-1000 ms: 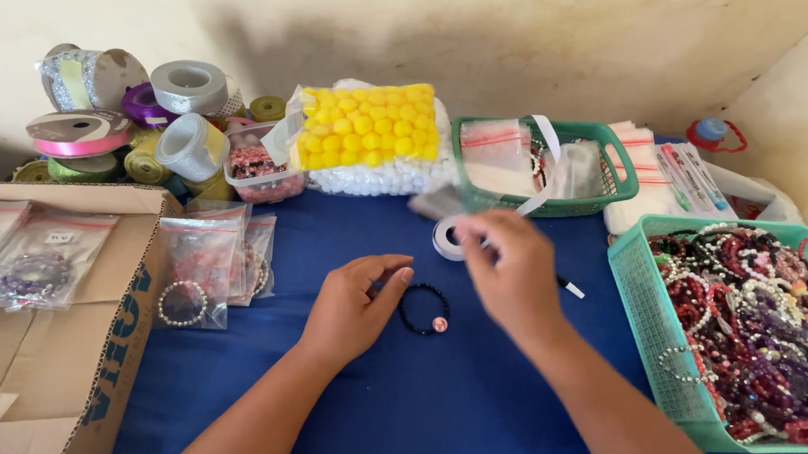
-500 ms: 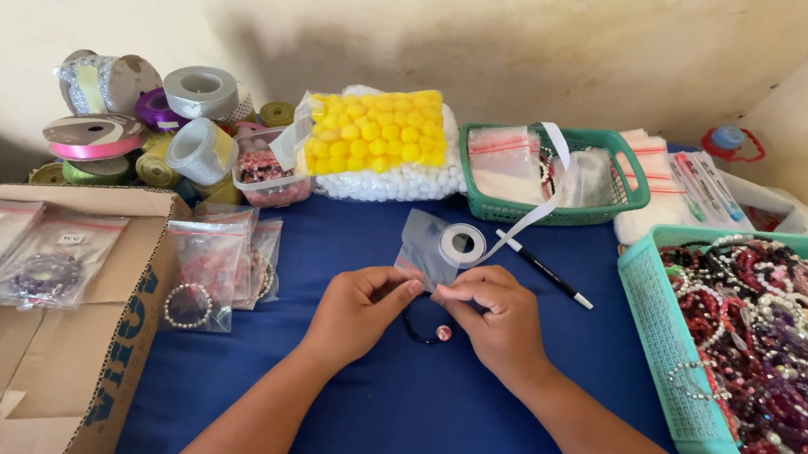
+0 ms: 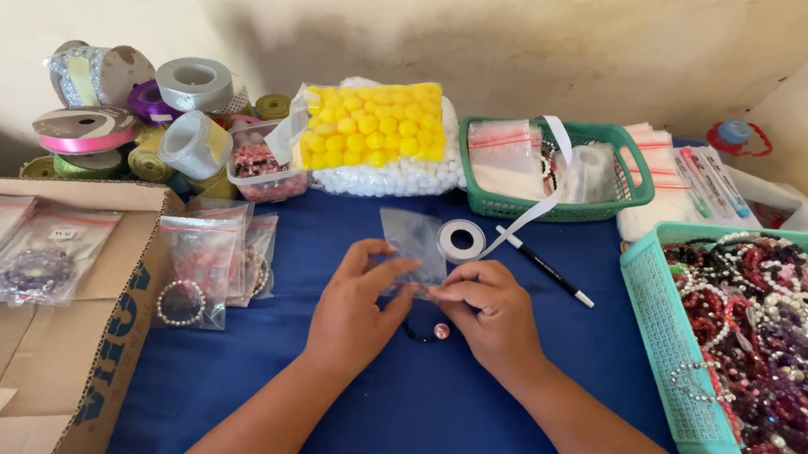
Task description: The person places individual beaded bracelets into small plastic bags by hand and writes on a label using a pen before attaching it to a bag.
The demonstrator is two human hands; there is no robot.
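Both hands, left hand (image 3: 354,303) and right hand (image 3: 488,310), pinch the clear plastic bag (image 3: 412,243) at its near edge. Spread the mouth evenly; the dark bead bracelet (image 3: 425,334) lies directly below the pinch.

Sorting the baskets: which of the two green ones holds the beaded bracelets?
The turquoise basket at the right edge; the darker green basket by the wall holds clear bags.

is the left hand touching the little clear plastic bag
Touching. The head view shows the left hand with its fingertips pinching the lower edge of the small clear plastic bag, while the right hand holds it from the other side.
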